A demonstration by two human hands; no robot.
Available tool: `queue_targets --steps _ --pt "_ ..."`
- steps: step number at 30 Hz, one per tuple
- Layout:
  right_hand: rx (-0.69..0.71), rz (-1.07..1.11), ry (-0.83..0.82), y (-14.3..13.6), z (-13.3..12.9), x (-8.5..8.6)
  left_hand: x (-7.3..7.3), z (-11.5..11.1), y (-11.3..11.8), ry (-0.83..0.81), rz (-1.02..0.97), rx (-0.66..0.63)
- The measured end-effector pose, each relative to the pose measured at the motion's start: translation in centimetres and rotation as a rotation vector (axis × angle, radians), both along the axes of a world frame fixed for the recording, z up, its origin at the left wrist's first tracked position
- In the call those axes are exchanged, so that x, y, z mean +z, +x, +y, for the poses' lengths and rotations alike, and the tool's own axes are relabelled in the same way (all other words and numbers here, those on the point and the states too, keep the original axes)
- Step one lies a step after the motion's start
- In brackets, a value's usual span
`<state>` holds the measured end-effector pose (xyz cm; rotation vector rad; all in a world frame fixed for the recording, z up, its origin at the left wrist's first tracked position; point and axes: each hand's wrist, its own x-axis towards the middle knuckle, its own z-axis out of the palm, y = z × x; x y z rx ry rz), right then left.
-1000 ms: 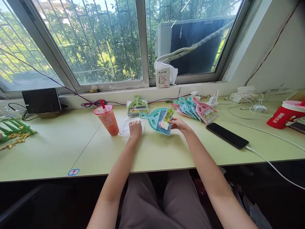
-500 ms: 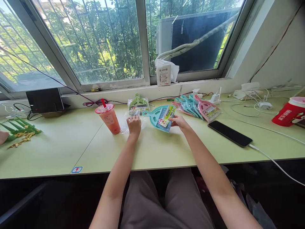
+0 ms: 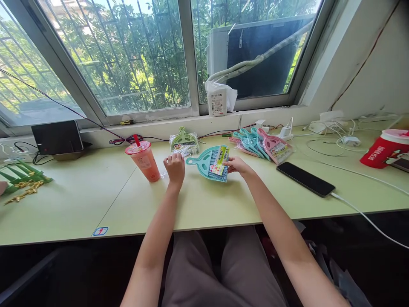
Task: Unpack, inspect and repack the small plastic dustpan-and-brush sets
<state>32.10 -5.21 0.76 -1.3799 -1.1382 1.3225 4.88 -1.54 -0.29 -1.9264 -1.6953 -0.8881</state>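
Note:
A teal dustpan and brush set (image 3: 207,164) with a yellow-green label is gripped at its right edge by my right hand (image 3: 237,165). Its handle points left, towards my left hand (image 3: 175,167), whose fingers are curled round crumpled clear plastic (image 3: 183,151). Just behind that hand lies a green dustpan set (image 3: 184,140) in clear wrapping. The red drink cup (image 3: 145,162) with a red straw stands left of my left hand. Several wrapped teal sets (image 3: 252,140) and a pink set (image 3: 275,147) lie in a pile behind my right hand.
A black phone (image 3: 305,179) on a white cable lies at the right. Farther right is a red container (image 3: 380,151). A tissue pack (image 3: 217,101) stands on the sill. At the left are a dark tablet (image 3: 57,137) and green pieces with gold ones (image 3: 24,177).
My left hand has moved slightly left with the plastic, away from the teal dustpan's handle. The dustpan has shifted a little left and turned slightly in my right hand. The view has shifted slightly.

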Motion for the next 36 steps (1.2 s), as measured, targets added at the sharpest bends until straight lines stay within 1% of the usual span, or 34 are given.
queue_targets --steps 2,4,6,7,9,12,14,16,18,23,24,25,27,29,30,31,32,34,35,36 --pt "-0.077 0.008 0.002 -0.3 0.3 -0.4 0.0 -0.2 0.3 0.007 0.007 -0.058" --pt "-0.184 0.023 0.030 -0.8 0.6 -0.7 0.0 -0.5 0.8 0.007 0.022 -0.151" --pt "-0.236 0.061 0.071 -1.2 0.7 -0.9 0.1 -1.0 1.3 0.000 0.005 -0.232" --pt "-0.228 0.084 0.088 -1.4 0.7 -0.9 0.2 -1.2 1.5 -0.001 -0.021 -0.258" --pt "-0.163 0.124 0.111 -1.7 0.5 -0.7 0.3 -1.5 1.7 0.012 -0.092 -0.278" --pt "-0.052 0.156 0.141 -2.1 -0.1 -0.2 0.6 -1.7 1.5 0.048 -0.182 -0.256" --pt "0.009 0.175 0.170 -2.4 -0.4 0.0 0.7 -1.8 1.3 0.065 -0.208 -0.256" --pt "0.042 0.196 0.191 -3.0 -0.7 0.0 0.8 -1.9 1.3 0.073 -0.214 -0.287" --pt "0.033 0.215 0.190 -3.5 -0.7 -0.1 0.9 -2.1 1.5 0.063 -0.205 -0.348" --pt "-0.065 0.259 0.215 -4.4 -0.3 -0.8 0.6 -2.9 2.4 -0.008 -0.188 -0.561" --pt "-0.086 0.265 0.225 -4.4 -0.3 -0.9 0.4 -3.1 2.5 0.008 -0.211 -0.567" --pt "-0.108 0.269 0.234 -4.4 -0.2 -1.1 0.3 -3.3 2.7 0.045 -0.259 -0.538" --pt "-0.150 0.280 0.252 -4.4 -0.2 -1.2 0.2 -3.5 2.8 0.167 -0.431 -0.384" --pt "-0.174 0.309 0.271 -4.3 -0.2 -1.3 0.6 -3.2 2.7 0.286 -0.677 -0.217" --pt "-0.181 0.327 0.279 -4.3 -0.2 -1.3 0.8 -2.9 2.6 0.299 -0.804 -0.191" --pt "-0.185 0.343 0.285 -4.3 -0.2 -1.3 1.2 -2.5 2.5 0.255 -0.924 -0.227" --pt "-0.184 0.350 0.289 -4.3 -0.2 -1.3 1.4 -2.0 2.4 0.149 -1.034 -0.321" --pt "-0.175 0.333 0.291 -4.4 -0.3 -1.2 1.8 -1.2 2.3 -0.169 -1.220 -0.597" --pt "-0.167 0.314 0.291 -4.5 -0.3 -1.2 1.7 -0.9 2.4 -0.331 -1.289 -0.731" --pt "-0.160 0.295 0.291 -4.5 -0.3 -1.2 1.5 -0.8 2.7 -0.464 -1.346 -0.836"
